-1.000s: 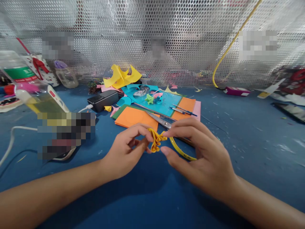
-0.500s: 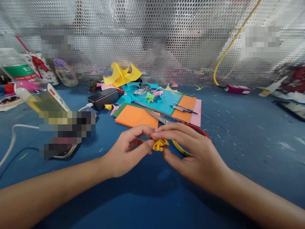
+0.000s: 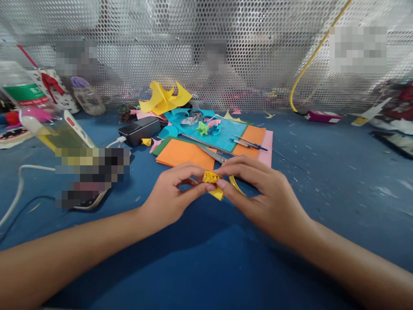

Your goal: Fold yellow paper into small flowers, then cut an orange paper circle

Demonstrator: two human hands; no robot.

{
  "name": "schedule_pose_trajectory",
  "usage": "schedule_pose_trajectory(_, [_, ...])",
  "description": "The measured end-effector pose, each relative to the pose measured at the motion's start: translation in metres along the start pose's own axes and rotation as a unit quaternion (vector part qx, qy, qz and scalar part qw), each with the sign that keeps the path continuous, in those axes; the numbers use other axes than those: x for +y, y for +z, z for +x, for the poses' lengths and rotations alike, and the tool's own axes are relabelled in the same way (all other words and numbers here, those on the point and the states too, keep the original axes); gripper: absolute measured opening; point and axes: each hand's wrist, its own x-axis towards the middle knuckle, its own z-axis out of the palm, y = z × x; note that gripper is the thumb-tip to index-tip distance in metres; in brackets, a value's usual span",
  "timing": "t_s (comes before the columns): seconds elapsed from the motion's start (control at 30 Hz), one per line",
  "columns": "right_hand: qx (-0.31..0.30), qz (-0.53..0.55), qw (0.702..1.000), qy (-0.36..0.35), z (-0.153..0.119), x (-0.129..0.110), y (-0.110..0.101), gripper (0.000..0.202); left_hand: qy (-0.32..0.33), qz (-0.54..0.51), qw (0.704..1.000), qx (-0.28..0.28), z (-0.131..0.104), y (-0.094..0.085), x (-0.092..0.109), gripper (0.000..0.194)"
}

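Note:
Between the fingertips of both hands is a small yellow folded paper flower [image 3: 211, 177], its ruffled top facing up and a flat flap hanging below. My left hand [image 3: 176, 191] pinches it from the left with thumb and fingers. From the right, my right hand [image 3: 258, 189] grips it the same way, its thumb against the front. Just beyond the hands lie orange paper sheets [image 3: 180, 154] and a pair of scissors [image 3: 213, 155], whose handles are mostly hidden behind my right hand.
A blue sheet [image 3: 219, 135] bears paper scraps and a pair of compasses [image 3: 248, 143]. Yellow cut paper [image 3: 166, 99] stands behind. At left are a black speaker [image 3: 139, 131], a plastic bottle [image 3: 35, 107] and a white cable [image 3: 21, 181]. A perforated metal screen [image 3: 251, 51] rises at the back.
The yellow paper flower has been turned and raised slightly, so its flat lower flap now shows. My right thumb has moved up onto its front, and the fingers of both hands have shifted.

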Motion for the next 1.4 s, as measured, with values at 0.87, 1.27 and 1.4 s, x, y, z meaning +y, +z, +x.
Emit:
schedule_pose_trajectory(0.87, [-0.067, -0.019, 0.993, 0.095, -0.0003, -0.0018, 0.0013, 0.009, -0.114, 0.016, 0.993, -0.03, 0.0037, 0.0011, 0.0026, 0.017])
schedule_pose_trajectory(1.27, [-0.076, -0.022, 0.992, 0.102, 0.0004, -0.0025, 0.0011, 0.011, -0.028, 0.078, 0.996, -0.031, -0.0003, 0.0014, 0.0045, 0.011])
schedule_pose_trajectory(1.4, [-0.08, -0.029, 0.991, 0.107, 0.0004, -0.0014, 0.0019, 0.011, -0.004, 0.111, 0.993, -0.04, -0.0008, 0.0007, 0.0071, 0.014])
